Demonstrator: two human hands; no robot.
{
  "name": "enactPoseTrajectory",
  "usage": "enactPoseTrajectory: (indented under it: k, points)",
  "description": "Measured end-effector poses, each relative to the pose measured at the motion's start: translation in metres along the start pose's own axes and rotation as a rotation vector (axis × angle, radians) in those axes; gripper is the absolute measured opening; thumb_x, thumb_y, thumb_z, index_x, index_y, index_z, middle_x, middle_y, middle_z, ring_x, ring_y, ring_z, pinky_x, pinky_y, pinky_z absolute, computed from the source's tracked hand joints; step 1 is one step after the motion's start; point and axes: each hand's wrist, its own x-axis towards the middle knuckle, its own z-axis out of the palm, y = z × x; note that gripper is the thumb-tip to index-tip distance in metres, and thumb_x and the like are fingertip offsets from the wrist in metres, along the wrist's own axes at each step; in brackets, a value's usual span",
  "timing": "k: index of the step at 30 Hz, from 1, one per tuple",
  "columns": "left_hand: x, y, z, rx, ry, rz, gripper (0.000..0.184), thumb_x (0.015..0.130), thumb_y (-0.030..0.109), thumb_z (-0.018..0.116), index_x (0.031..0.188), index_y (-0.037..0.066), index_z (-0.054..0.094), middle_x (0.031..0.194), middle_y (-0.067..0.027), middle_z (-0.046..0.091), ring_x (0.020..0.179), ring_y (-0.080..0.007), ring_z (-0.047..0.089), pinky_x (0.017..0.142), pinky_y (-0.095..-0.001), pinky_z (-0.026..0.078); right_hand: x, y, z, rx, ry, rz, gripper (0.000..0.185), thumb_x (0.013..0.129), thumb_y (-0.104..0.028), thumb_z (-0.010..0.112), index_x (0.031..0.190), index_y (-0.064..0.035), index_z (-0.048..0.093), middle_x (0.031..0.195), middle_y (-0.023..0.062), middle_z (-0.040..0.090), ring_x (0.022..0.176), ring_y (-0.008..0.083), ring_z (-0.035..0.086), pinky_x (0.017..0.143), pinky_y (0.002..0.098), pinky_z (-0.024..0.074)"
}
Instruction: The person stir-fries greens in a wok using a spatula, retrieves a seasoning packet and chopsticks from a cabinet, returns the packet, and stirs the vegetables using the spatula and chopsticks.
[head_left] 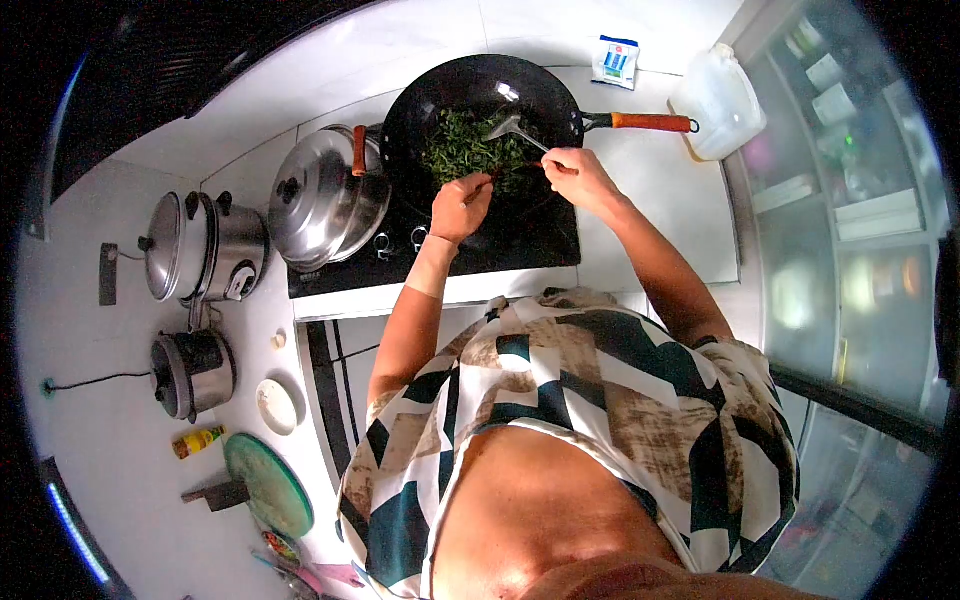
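Note:
A black wok (408, 112) sits on the cooktop with chopped leafy greens (462, 142) inside. My right hand (580, 178) is closed round the handle of a metal spatula (507, 127), whose blade rests among the greens. At the wok's near rim my left hand (463, 207) is closed, its fingers curled together. Something thin may be in its grip, but I cannot make it out. The wok's wooden handle (650, 122) points right, and neither hand touches it.
Left of the wok stands a large lidded steel pot (325, 205) on the black cooktop (520, 245). Two cookers (235, 250) line the left counter, with a white bowl (276, 407) and green cutting board (268, 485). A plastic jug (722, 105) and small packet (616, 62) are behind right.

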Motion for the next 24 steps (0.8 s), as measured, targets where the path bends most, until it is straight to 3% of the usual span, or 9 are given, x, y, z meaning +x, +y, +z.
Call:
enactPoseTrajectory:
  k: [2,5,8,9,12,14,18,22,24]
  points:
    - [-0.004,0.005,-0.006,0.021,-0.006,-0.022,0.018,0.081,0.020,0.060,0.093,0.008,0.067,0.078,-0.0159,0.066,0.074,-0.0320,0.065,0.063,-0.0368,0.051,-0.001,-0.001,-0.006,-0.247,0.076,-0.047,0.010,0.080,-0.012,0.057,0.076,-0.0030,0.057,0.066,0.0172,0.059,0.058,0.0322,0.059,0.053,0.0380,0.0447]
    - [-0.006,0.003,-0.009,0.037,-0.043,0.016,0.021,0.084,0.017,0.061,0.098,0.003,0.066,0.073,-0.0150,0.065,0.063,-0.0205,0.064,0.059,-0.0309,0.049,0.004,-0.007,-0.004,-0.238,0.130,-0.152,0.010,0.080,-0.012,0.056,0.075,-0.0036,0.057,0.066,0.0176,0.059,0.062,0.0347,0.060,0.055,0.0405,0.0459]
    - [-0.005,0.002,-0.005,-0.039,-0.020,-0.008,0.021,0.084,0.017,0.061,0.098,0.003,0.066,0.075,-0.0146,0.066,0.064,-0.0203,0.064,0.060,-0.0303,0.049,0.003,0.002,0.004,-0.044,-0.016,0.040,0.010,0.079,-0.012,0.056,0.074,-0.0042,0.057,0.067,0.0174,0.059,0.064,0.0366,0.060,0.055,0.0428,0.0461]
    - [-0.006,0.004,-0.007,-0.028,-0.030,-0.021,0.020,0.083,0.018,0.061,0.097,0.005,0.066,0.075,-0.0149,0.066,0.066,-0.0236,0.065,0.060,-0.0321,0.050,0.002,0.002,0.000,-0.258,0.134,-0.141,0.010,0.079,-0.012,0.055,0.073,-0.0044,0.057,0.065,0.0165,0.059,0.060,0.0330,0.060,0.053,0.0397,0.0456]
    - [-0.010,0.006,-0.012,0.008,-0.044,-0.028,0.019,0.081,0.019,0.060,0.095,0.008,0.066,0.077,-0.0154,0.066,0.069,-0.0306,0.065,0.061,-0.0359,0.051,0.003,-0.005,-0.003,-0.195,0.149,-0.181,0.009,0.080,-0.012,0.056,0.074,-0.0048,0.059,0.064,0.0155,0.058,0.057,0.0302,0.060,0.053,0.0373,0.0455]
    - [-0.009,0.004,-0.010,0.029,-0.044,0.021,0.019,0.081,0.019,0.060,0.095,0.008,0.066,0.078,-0.0153,0.066,0.070,-0.0313,0.064,0.062,-0.0364,0.051,0.003,0.001,0.008,0.115,-0.033,0.021,0.007,0.079,-0.011,0.057,0.078,-0.0045,0.059,0.064,0.0147,0.059,0.059,0.0325,0.059,0.054,0.0384,0.0460]
    - [-0.012,0.012,-0.016,0.068,-0.046,0.004,0.019,0.081,0.019,0.060,0.095,0.008,0.067,0.079,-0.0158,0.066,0.072,-0.0326,0.064,0.063,-0.0374,0.051,0.005,0.009,0.002,-0.331,0.182,-0.206,0.006,0.079,-0.010,0.057,0.079,-0.0043,0.060,0.066,0.0146,0.060,0.060,0.0308,0.060,0.056,0.0374,0.0466]
    - [-0.016,0.015,-0.019,0.080,-0.061,-0.023,0.019,0.081,0.019,0.060,0.095,0.007,0.067,0.081,-0.0161,0.066,0.074,-0.0332,0.064,0.063,-0.0381,0.051,-0.004,0.007,0.004,0.154,-0.055,0.086,0.008,0.079,-0.009,0.057,0.074,-0.0035,0.057,0.066,0.0166,0.060,0.060,0.0338,0.060,0.054,0.0391,0.0467]
    - [-0.017,0.015,-0.018,0.062,-0.037,-0.019,0.020,0.081,0.020,0.061,0.095,0.007,0.067,0.081,-0.0161,0.066,0.075,-0.0335,0.064,0.064,-0.0383,0.051,-0.006,0.010,0.001,-0.007,0.032,-0.023,0.008,0.081,-0.010,0.057,0.076,-0.0040,0.059,0.064,0.0137,0.060,0.058,0.0261,0.062,0.052,0.0349,0.0466]
